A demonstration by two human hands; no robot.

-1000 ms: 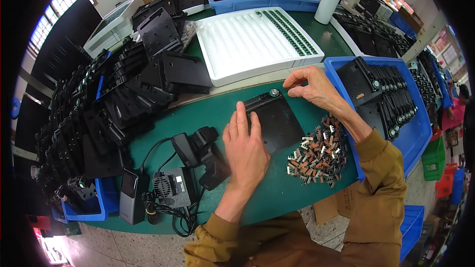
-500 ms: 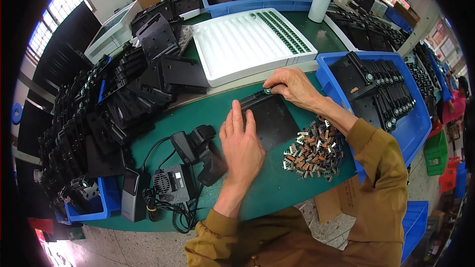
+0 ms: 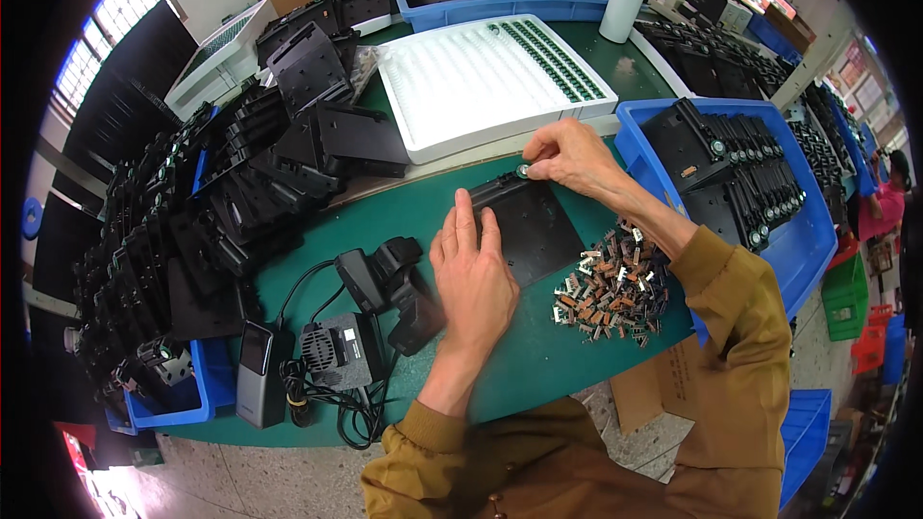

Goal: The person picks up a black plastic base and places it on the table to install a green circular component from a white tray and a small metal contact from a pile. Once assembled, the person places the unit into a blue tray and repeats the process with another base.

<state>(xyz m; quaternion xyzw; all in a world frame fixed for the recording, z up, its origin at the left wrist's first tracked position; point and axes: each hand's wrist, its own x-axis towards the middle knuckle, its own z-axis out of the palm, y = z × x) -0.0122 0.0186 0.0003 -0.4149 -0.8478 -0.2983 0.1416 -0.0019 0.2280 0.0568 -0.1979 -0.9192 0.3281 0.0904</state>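
A flat black plastic panel [image 3: 538,233] with a raised ridge along its far edge lies on the green table in front of me. My left hand [image 3: 476,290] rests against its left side, fingers stretched out and holding nothing. At the far right end of the ridge, my right hand [image 3: 577,163] is closed, thumb and finger pinching a small round green-and-silver part [image 3: 522,172]. The fingertips partly hide that part, and I cannot tell whether it is fixed in the panel. Just right of the panel lies a heap of small brown and silver slide-switch-like parts [image 3: 615,293].
Beyond the panel stands a white tray [image 3: 413,125] with rows of green round parts at its right. A blue bin [image 3: 803,274] of similar panels is at right. Stacked black panels [image 3: 231,154] crowd the left. Near my left forearm are a power bank [image 3: 258,375] and cabled black device [image 3: 336,356].
My right hand has shifted only slightly at the ridge's end, its fingers still around the round part. The left hand and panel stay nearly in place; the view has moved a little.
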